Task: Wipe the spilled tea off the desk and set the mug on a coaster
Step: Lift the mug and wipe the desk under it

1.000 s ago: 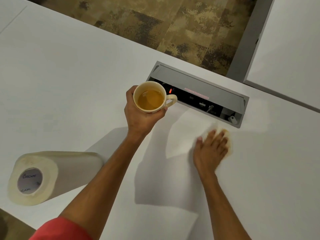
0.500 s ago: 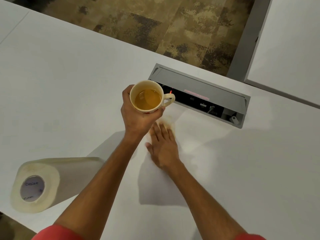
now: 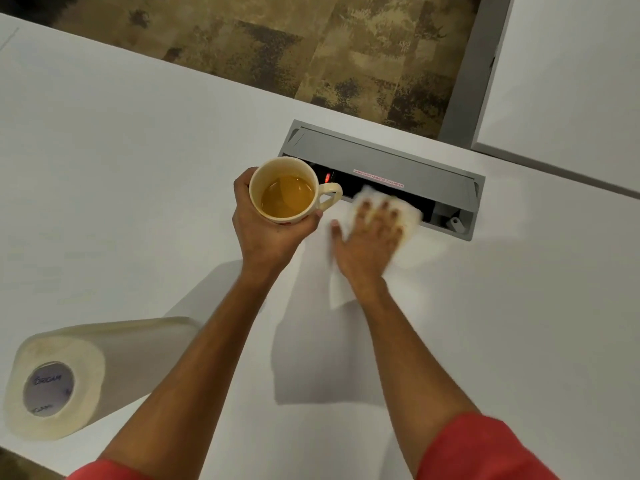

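The white surface [image 3: 121, 174] has much free room on the left and on the right of the hands, and its far edge runs diagonal, with patterned carpet [image 3: 277, 46] behind it. The near edge is close to the one paper towel roll [image 3: 69, 375], which lies on its side at the bottom left. One grey power box [image 3: 381, 161] is set into the surface near the far edge. There is one mug [image 3: 287, 192], with tea inside; the left hand [image 3: 266, 230] holds it from the side, the grip closed around its body, lifted just in front of the box. The right hand [image 3: 370, 233] lies flat, fingers spread, pressing one paper towel [image 3: 408, 216] on the surface at the front edge of the box. The towel shows a brown stain near the fingers. A second white surface [image 3: 571, 81] stands at top right.
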